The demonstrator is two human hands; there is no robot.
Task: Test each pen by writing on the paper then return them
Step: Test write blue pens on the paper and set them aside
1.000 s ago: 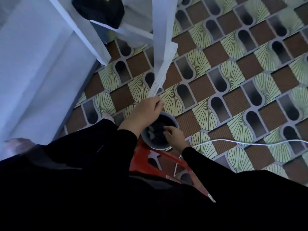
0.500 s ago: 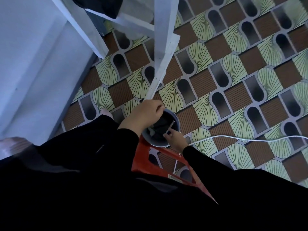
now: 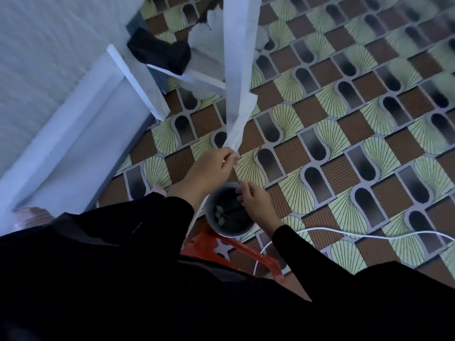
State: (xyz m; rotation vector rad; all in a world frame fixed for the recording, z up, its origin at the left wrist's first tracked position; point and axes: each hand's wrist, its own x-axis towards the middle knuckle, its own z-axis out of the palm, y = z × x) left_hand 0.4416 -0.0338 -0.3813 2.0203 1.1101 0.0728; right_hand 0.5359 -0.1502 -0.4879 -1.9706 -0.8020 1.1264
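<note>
Head view: the grey cup (image 3: 231, 234) of dark pens (image 3: 222, 214) sits above a red stool (image 3: 248, 252). The right hand (image 3: 256, 200) curls its fingers over the cup's rim; whether they pinch a pen cannot be told. The left hand (image 3: 209, 168) hovers just above the cup, fingers curled, its grasp unclear

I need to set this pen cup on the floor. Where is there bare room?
Bare patterned floor opens right of the white table leg, beyond the white cable. Crowded: around the pen cup, where the left hand, right hand, red stool and cable meet, and left by the black cloth.
</note>
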